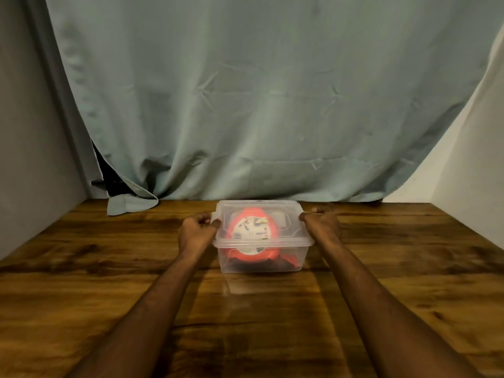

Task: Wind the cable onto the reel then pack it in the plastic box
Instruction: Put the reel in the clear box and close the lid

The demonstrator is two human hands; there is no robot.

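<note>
A clear plastic box (297,252) stands on the wooden table near its far edge, with a clear lid (286,207) on top. Inside it lies an orange-red cable reel (252,227) with a white label on its face. My left hand (197,227) grips the latch on the box's left side. My right hand (321,218) grips the latch on the right side. Both forearms reach in from the near edge. The cable itself is hard to make out through the plastic.
A wooden table (109,268) fills the lower half of the view. A grey-green curtain (259,105) hangs right behind the box, and one corner of it (128,204) rests on the table at the back left. Walls close in on both sides.
</note>
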